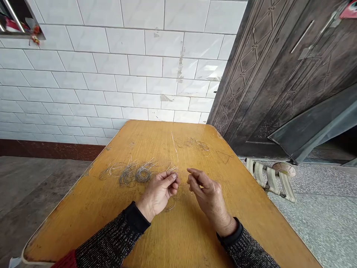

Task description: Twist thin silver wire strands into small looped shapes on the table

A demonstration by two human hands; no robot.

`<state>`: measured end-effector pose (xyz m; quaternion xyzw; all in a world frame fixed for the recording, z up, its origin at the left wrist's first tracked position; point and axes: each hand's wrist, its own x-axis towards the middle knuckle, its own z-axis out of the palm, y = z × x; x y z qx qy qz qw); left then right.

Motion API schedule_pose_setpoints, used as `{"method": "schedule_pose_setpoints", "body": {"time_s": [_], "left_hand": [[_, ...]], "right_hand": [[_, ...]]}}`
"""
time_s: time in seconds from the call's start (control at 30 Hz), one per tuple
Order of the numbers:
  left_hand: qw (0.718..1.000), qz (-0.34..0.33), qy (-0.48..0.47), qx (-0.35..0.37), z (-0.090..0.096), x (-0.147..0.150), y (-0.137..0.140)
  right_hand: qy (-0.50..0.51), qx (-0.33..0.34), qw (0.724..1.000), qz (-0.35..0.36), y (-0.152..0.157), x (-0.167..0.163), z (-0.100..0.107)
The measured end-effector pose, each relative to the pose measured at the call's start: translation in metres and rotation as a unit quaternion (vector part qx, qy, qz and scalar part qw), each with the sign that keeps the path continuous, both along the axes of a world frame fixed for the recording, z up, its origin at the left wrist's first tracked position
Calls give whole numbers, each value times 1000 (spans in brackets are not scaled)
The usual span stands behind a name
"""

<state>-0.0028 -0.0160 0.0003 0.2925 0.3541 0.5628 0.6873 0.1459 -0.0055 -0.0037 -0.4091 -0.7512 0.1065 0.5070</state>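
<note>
My left hand (161,188) is closed, thumb and index finger pinched on a thin metal wire (175,150) whose pale length runs up and away from the fingertips. A faint thin strand shows between the two hands. A short gap to the right, my right hand (208,193) has its index finger reaching toward the left one and the other fingers curled. What its fingers hold, if anything, is hidden. Grey wire coils (143,174) lie on the table left of my left hand, with looser wire (111,169) farther left. A curved wire (170,207) shows beneath my left hand.
The yellow wooden table (189,242) stands close to a white tiled wall (128,85). Thin wire loops (199,145) lie toward its far right, near a bent wire (224,157). A striped-strap stool (270,178) and a dark carved door (251,82) are to the right.
</note>
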Motion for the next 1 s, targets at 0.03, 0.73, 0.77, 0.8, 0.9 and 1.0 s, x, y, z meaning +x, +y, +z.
{"method": "schedule_pose_setpoints", "body": {"time_s": [0.03,0.73,0.77,0.8,0.9,1.0], "left_hand": [[1000,-2,-9,-1,0,1,-1],[918,-15,352,183,7,-7,-1],[918,-20,352,183,8,-7,-1],[918,-25,351,181,8,-7,-1],[919,-39,350,180,9,-8,-1],[921,-50,343,177,9,-10,-1]], "right_hand": [[5,-11,1000,1,1,0,0],[-269,161,949,-48,-3,3,4],[-273,164,947,-50,-3,3,3],[-275,168,945,-53,-3,4,3],[-285,185,939,-61,-3,4,2],[-303,194,931,-60,-4,4,3]]}}
